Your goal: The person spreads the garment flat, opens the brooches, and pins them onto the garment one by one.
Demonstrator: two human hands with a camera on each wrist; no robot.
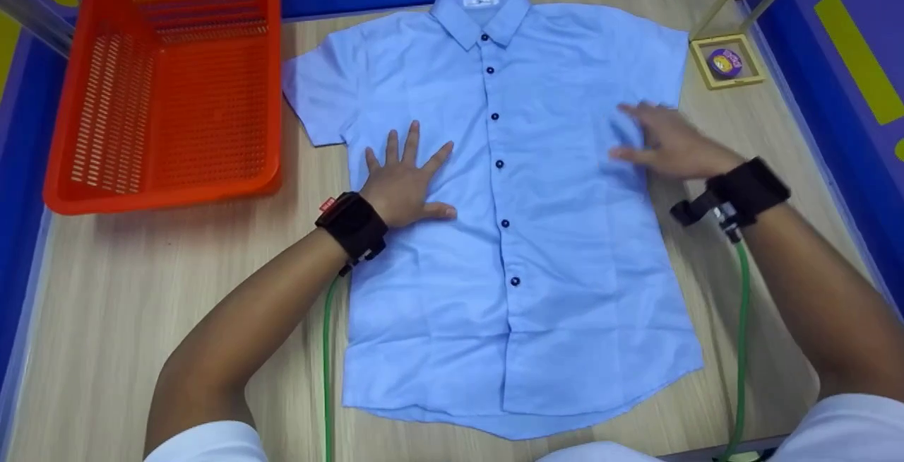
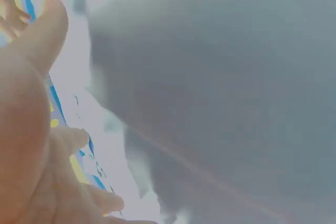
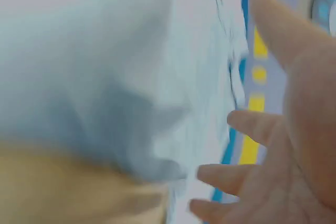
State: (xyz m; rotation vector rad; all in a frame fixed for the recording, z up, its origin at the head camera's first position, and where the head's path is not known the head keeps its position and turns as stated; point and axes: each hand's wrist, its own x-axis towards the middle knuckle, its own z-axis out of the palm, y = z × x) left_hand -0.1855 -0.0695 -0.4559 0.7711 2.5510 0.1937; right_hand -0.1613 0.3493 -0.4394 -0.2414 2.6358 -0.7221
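Note:
A light blue short-sleeved shirt [image 1: 558, 250] lies spread flat, front side up, with its collar [image 1: 484, 17] at the far end and dark buttons down the middle. My left hand [image 1: 406, 186] rests on the shirt's left half with fingers spread. Near the shirt's right side, below the sleeve, my right hand [image 1: 667, 140] is slightly blurred, fingers extended and holding nothing. In the left wrist view the left hand [image 2: 31, 129] has its fingers apart near the blue cloth [image 2: 220, 77]. The right wrist view shows the right hand [image 3: 294, 145] with straight fingers beside the shirt fabric [image 3: 105, 77].
An orange plastic basket [image 1: 272, 95] stands on the wooden table [image 1: 176, 306] at the far left. At the far right is a small opened frame-like box [image 1: 734, 84] with a round purple item [image 1: 725, 63] inside. Blue walls [image 1: 833, 95] border the table. Green cables [image 1: 743, 349] trail from both wrists.

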